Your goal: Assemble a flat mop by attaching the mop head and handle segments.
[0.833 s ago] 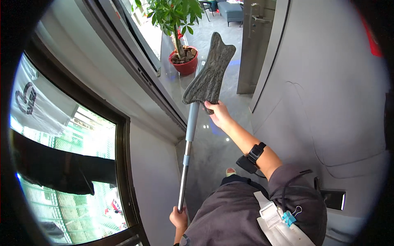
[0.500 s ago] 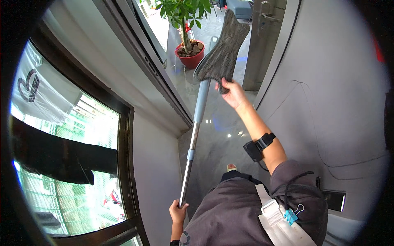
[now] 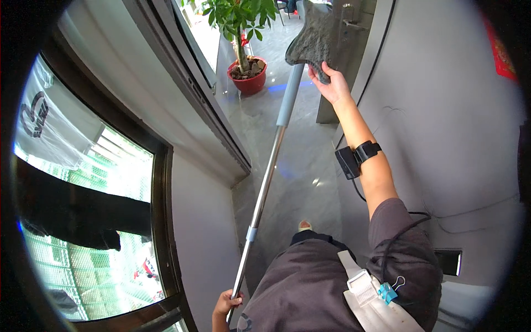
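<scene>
A mop with a silver pole (image 3: 264, 193) and light-blue sleeves slants across the view, its head raised at the far end. Near the lower edge, my left hand (image 3: 227, 304) is wrapped round the pole's lower end. My right arm reaches far forward. Its hand (image 3: 334, 87) pinches the near corner of the grey, fuzzy mop pad (image 3: 314, 36), thumb on one side and fingers on the other. The top of the mop head is cut off by the upper edge of the view.
A potted plant in a red pot (image 3: 249, 82) stands on the glossy grey floor beyond a sliding-door frame (image 3: 213, 105). An open door (image 3: 345, 61) is right of the mop head. A dark-framed window (image 3: 163, 221) with hanging clothes is at left, a grey wall (image 3: 442, 110) at right.
The mop head and my right hand have moved farther away and slightly right, with the pad's corner still pinched. My left hand has shifted a little left and nearer.
</scene>
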`<state>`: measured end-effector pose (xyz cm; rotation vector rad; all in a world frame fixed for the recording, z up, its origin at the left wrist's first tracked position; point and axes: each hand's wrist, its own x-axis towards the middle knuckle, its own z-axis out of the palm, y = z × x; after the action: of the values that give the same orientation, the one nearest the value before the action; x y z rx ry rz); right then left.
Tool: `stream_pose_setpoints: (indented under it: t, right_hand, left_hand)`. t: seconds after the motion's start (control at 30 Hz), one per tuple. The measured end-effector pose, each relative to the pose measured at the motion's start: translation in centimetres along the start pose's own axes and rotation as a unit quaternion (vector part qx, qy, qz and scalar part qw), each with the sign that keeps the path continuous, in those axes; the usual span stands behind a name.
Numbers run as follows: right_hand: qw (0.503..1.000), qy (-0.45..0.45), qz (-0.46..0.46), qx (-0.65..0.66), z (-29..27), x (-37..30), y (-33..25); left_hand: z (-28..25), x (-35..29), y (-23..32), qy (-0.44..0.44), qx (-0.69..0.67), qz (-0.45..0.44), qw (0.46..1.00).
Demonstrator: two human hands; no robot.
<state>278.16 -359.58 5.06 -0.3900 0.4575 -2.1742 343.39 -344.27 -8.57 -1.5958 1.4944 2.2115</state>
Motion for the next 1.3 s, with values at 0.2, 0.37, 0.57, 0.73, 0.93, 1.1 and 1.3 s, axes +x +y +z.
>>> stream_pose_setpoints:
  t: [0.2, 0.37, 0.57, 0.73, 0.93, 1.1, 1.3]
  right_hand:
    - [0.985, 0.03, 0.086, 0.144, -0.5, -0.7, 0.5]
    - [0.981, 0.013, 0.058, 0.182, -3.2, -1.6, -0.7]
    - [0.936, -0.071, 0.127, 0.32, -2.0, -1.1, -5.1]
    - [0.944, -0.09, 0.185, 0.259, -2.3, -0.2, -6.9]
    - [0.983, 0.074, 0.138, -0.1, -1.7, -3.9, -0.5]
    - [0.928, 0.008, 0.121, -0.353, -2.6, -6.9, 1.5]
    - [0.874, -0.126, -0.006, -0.47, -6.0, -8.9, 8.0]
  left_hand:
    - [-0.4, 0.7, -4.0, 0.056, 0.002, 0.011, 0.998]
    - [1.8, 2.4, -4.3, 0.202, 0.259, 0.045, 0.944]
    - [0.5, 3.9, -9.3, 0.23, 0.17, 0.048, 0.957]
    - [3.2, 0.9, -3.3, 0.223, 0.209, 0.02, 0.952]
    - [4.5, 3.2, -6.5, 0.256, 0.201, -0.027, 0.945]
    - [6.0, 4.0, 0.3, 0.216, 0.181, 0.058, 0.958]
    - [7.9, 6.1, 5.9, 0.246, 0.217, 0.08, 0.941]
